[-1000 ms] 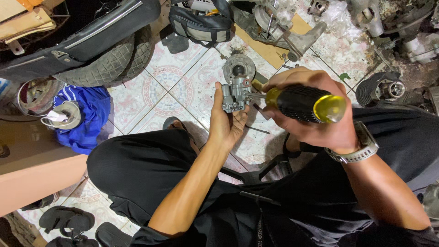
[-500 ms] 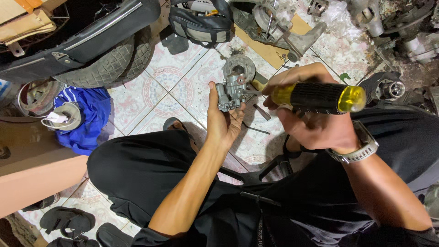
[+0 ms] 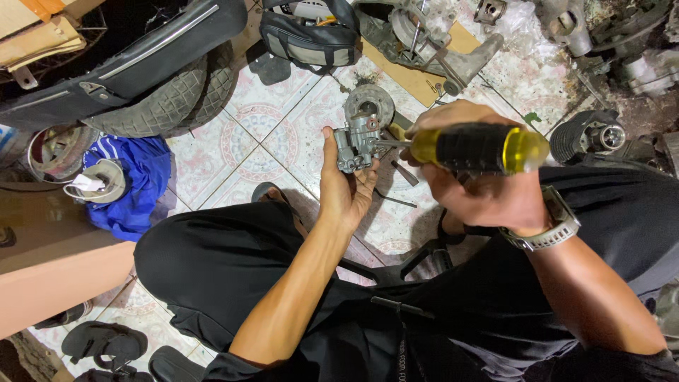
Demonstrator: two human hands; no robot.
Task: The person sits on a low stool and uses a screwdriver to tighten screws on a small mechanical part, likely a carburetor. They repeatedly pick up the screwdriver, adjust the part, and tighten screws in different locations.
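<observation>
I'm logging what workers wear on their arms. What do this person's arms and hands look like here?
Both forearms are bare, with no sleeves showing and no gloves on the left hand or right hand. A silver metal-band wristwatch circles the right wrist. No rings are visible.

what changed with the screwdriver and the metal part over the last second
The right hand swung the yellow and black screwdriver from a downward slant to nearly level, its handle end now pointing right and its shaft at the small metal part. The left hand kept its hold on that part, which barely moved. Nothing was let go; the tyre and blue cloth lie as before.
</observation>
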